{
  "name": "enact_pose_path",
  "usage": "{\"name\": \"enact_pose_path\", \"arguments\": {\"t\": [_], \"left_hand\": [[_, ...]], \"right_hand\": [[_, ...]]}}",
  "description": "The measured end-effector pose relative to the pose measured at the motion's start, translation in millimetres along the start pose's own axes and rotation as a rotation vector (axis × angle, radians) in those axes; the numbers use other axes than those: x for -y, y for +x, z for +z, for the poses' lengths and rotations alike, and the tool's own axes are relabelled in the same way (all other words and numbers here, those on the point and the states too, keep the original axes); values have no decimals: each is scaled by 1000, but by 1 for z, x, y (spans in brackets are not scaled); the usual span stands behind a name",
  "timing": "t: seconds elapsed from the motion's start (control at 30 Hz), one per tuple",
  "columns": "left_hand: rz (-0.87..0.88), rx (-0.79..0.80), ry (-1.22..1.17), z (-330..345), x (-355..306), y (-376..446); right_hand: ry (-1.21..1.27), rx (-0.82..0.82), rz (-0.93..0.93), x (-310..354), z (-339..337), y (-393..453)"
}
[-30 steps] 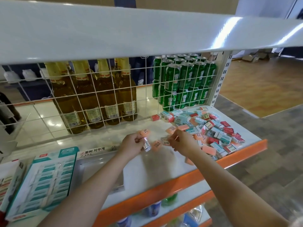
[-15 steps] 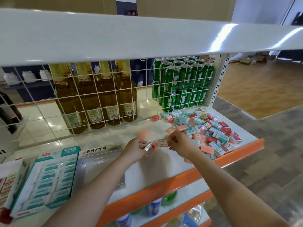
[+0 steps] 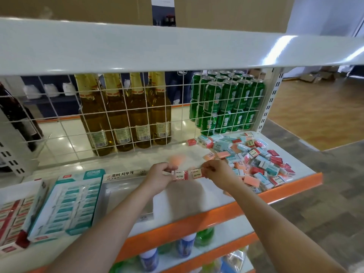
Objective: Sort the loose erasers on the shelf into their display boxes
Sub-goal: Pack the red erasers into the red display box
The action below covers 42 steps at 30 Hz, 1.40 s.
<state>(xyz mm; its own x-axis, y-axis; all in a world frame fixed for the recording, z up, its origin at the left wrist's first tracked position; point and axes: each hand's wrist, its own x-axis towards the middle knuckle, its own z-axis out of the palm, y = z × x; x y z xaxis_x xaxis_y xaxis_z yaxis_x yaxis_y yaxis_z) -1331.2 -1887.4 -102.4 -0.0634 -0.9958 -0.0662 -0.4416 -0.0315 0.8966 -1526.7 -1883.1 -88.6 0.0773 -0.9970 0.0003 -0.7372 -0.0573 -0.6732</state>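
Two pink erasers (image 3: 189, 174), white "2B" labels up

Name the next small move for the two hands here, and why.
Probably carry both erasers left and down into the empty display box. The left hand and right hand each pinch a 2B orange eraser, while the teal box and red box look filled with other kinds.

Glossy metal shelf (image 3: 206, 196) (orange-edged).
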Motion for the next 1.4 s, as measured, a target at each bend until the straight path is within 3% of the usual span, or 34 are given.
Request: {"name": "enact_pose_path", "arguments": {"t": [0.57,0.97,1.1,1.4], "left_hand": [[-7,-157,62,-50,7,-25],[-33,-266,183,-171,36,-69],[-50,-251,185,-217,57,-83],[-93,-397,269,-296,110,-106]], "right_hand": [[35,-51,-35,45,23,-1],[161,-20,-89,156,102,-8],[103,20,-121,190,139,-12],[172,6,-189,260,206,-14]]}}
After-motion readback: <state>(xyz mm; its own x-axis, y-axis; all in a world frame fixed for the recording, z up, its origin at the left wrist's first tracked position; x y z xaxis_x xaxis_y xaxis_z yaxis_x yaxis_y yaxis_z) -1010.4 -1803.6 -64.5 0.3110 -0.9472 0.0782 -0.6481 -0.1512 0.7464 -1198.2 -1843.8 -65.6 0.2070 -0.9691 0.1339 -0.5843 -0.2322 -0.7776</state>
